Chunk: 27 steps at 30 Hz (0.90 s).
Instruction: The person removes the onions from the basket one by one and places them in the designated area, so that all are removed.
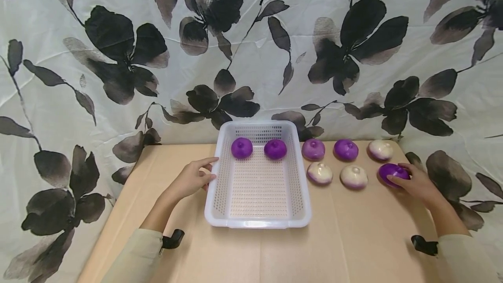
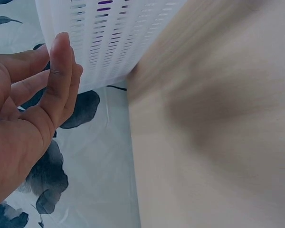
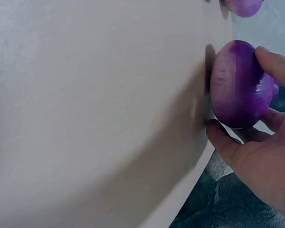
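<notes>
- Grasping a glossy purple onion-shaped piece, the right hand curls thumb and fingers around it; the piece rests on the tan cardboard-coloured table, right of the white perforated plastic basket, at the right end of the near row.
- Right wrist view: fingertips wrap the piece's far side, its flat base against the table surface.
- Left hand: fingers relaxed, nearly straight, at the basket's left wall, holding nothing; whether they touch the wall, I cannot tell.
- Inside the basket, at its far end: two purple pieces side by side.
- Right of the basket, far row: two purple pieces and one white-purple piece.
- Right of the basket, near row: two white-purple pieces, then the gripped piece.
- Behind the basket: white cloth with black flowers.
</notes>
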Available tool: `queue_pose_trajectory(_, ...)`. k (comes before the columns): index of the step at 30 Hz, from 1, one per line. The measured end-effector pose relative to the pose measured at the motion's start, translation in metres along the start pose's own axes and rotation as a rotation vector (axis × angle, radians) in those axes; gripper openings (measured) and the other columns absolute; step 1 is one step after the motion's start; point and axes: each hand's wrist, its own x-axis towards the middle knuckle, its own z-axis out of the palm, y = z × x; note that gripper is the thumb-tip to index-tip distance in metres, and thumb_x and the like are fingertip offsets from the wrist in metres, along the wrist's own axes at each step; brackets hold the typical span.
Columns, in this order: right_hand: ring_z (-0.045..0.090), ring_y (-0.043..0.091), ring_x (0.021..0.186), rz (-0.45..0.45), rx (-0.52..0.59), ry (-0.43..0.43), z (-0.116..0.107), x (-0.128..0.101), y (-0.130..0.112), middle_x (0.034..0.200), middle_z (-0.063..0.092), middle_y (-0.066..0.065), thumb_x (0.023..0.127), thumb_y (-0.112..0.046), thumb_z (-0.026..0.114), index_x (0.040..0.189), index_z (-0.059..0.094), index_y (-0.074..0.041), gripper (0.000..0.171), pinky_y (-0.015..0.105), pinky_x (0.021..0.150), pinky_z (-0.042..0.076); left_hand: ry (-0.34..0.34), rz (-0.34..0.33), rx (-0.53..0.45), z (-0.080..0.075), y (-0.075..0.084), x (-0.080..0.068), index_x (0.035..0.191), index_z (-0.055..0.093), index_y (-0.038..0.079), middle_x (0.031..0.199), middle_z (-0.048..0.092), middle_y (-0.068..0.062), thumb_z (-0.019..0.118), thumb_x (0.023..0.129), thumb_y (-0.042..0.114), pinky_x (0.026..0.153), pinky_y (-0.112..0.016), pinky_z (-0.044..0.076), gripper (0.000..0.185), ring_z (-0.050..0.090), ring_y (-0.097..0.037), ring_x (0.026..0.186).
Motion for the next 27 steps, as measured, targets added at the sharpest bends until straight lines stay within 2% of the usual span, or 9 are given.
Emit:
queue_pose_trajectory(6,0.026,0.073,0.131,0.011,-0.013,-0.015,0.0013,-0.0019,-0.0015,0.147,0.018,0.054,0.106,-0.048,0.051,0.153,0.010,0.020,0.092,0.083,0.106,0.032,0.005,-0.015,-0.002,-0.0001,-0.0003,-0.0012,0.152,0.046,-0.001,0.117,0.058,-0.025,0.063,0.097,-0.004,0.068,-0.054,0.064,0.058,0.068,-0.019,0.073)
queue_pose_trajectory(12,0.024,0.073,0.132,0.035,-0.014,-0.030,0.0024,-0.0036,0.0004,0.149,0.015,0.053,0.105,-0.052,0.050,0.156,0.003,0.015,0.097,0.084,0.106,0.030,0.007,-0.021,0.012,-0.0004,0.0020,-0.0017,0.153,0.046,0.000,0.119,0.059,-0.025,0.063,0.096,-0.004,0.069,-0.055,0.064,0.059,0.069,-0.019,0.073)
queue_pose_trajectory(27,0.025,0.073,0.133,0.033,-0.026,-0.028,-0.0002,-0.0072,0.0019,0.149,0.016,0.053,0.104,-0.053,0.053,0.158,0.006,0.012,0.097,0.084,0.106,0.030,0.003,-0.010,0.023,0.0014,0.0021,0.0007,0.153,0.046,0.000,0.119,0.059,-0.025,0.063,0.097,-0.004,0.067,-0.053,0.064,0.059,0.067,-0.019,0.071)
